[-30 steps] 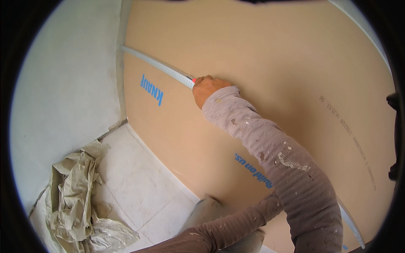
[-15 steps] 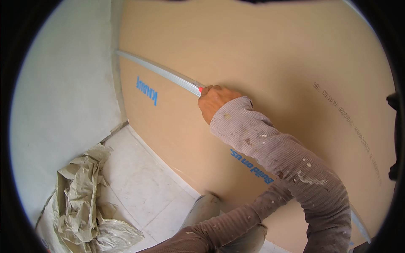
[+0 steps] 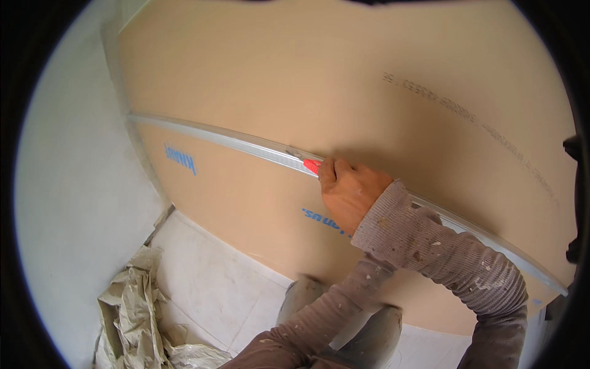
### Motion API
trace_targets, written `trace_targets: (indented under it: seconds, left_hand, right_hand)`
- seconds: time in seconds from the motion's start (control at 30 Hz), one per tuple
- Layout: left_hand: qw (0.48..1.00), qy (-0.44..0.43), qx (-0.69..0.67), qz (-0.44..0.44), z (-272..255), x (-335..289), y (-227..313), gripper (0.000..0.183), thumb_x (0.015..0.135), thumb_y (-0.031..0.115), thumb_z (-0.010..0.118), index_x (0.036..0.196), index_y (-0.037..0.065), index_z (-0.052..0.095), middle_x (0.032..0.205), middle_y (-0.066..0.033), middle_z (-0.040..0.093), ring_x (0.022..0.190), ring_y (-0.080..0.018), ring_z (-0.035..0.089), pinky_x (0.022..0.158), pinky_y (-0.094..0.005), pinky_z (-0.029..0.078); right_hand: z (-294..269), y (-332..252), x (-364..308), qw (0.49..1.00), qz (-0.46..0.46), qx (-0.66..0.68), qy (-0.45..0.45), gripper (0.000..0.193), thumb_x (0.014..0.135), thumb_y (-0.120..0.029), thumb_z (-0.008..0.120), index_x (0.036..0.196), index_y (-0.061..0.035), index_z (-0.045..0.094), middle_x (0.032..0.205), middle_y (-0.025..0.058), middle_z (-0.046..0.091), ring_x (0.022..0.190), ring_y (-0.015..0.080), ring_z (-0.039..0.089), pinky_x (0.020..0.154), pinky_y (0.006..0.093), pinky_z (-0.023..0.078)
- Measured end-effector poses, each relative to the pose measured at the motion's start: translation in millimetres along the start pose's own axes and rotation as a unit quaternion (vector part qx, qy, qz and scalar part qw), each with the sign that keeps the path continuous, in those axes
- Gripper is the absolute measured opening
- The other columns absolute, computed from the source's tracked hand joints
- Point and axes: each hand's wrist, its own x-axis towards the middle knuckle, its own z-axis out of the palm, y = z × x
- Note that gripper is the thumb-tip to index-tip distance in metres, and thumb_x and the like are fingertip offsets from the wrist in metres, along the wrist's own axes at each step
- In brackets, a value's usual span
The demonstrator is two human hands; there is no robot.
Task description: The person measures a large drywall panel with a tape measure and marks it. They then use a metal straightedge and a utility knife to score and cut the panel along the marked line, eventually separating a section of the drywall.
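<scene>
My right hand (image 3: 355,189) is closed around a red-handled utility knife (image 3: 311,166). The knife's tip end lies at a long grey metal profile (image 3: 246,145), which runs slantwise across a large tan plasterboard sheet (image 3: 264,80). My fingers rest close against the profile's edge. From below, my left forearm (image 3: 326,317) reaches up and passes behind the right forearm; the left hand is hidden there. Blue lettering and a faint dark printed line mark the board's face.
A pale wall (image 3: 67,154) stands at the left, meeting the board's end. Crumpled beige sheeting (image 3: 138,307) lies at its foot on the light tiled floor (image 3: 209,286). My knees (image 3: 375,329) are close to the board's lower edge.
My right hand has moved right along the profile with the knife, and more of the red handle shows. The view has shifted too, revealing the profile's right-hand stretch.
</scene>
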Motion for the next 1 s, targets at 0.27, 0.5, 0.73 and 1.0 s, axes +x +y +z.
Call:
trace_targets:
  seconds: [0.27,0.5,0.73,1.0]
  left_hand:
    - [0.997,0.034,0.073,0.005,-5.4,12.2,-11.1,0.126,0.087,0.040,0.079,0.157,-0.013,-0.011,0.165,-0.0367,-0.003,0.157,-0.0498,-0.001,0.125,-0.0607,0.018]
    - [0.982,0.093,0.161,0.014,-7.2,20.9,-17.4,0.126,0.088,0.038,0.079,0.157,-0.012,-0.012,0.165,-0.0362,-0.003,0.157,-0.0491,-0.001,0.126,-0.0599,0.018]
    - [0.911,0.205,0.357,-0.001,-13.1,28.5,-30.2,0.126,0.088,0.036,0.080,0.157,-0.012,-0.014,0.165,-0.0357,-0.004,0.157,-0.0485,-0.001,0.126,-0.0591,0.017]
    - [0.964,0.158,0.208,-0.048,-11.0,26.6,-11.8,0.175,0.052,0.039,0.104,0.148,-0.014,-0.032,0.161,-0.0371,-0.026,0.155,-0.0515,-0.010,0.127,-0.0579,0.009]
  right_hand:
    - [22.8,36.9,-52.7,0.996,-0.001,-0.036,0.079,0.031,0.091,-0.020,0.068,0.110,0.0039,0.065,0.082,0.0086,0.066,0.069,0.0202,0.070,0.058,0.0352,0.058]
    - [42.6,50.9,-81.8,0.997,0.017,-0.020,0.076,0.034,0.092,-0.030,0.070,0.103,0.0024,0.067,0.078,0.0079,0.066,0.070,0.0193,0.069,0.058,0.0330,0.057]
    - [36.1,81.9,-125.0,0.999,-0.028,-0.009,0.033,0.037,0.084,-0.013,0.070,0.112,0.0098,0.062,0.089,0.0132,0.066,0.077,0.0218,0.070,0.062,0.0326,0.058]
    - [43.1,103.0,-185.5,0.997,0.053,-0.008,0.054,0.035,0.082,-0.007,0.068,0.113,0.0068,0.061,0.089,0.0109,0.064,0.073,0.0226,0.067,0.060,0.0324,0.058]
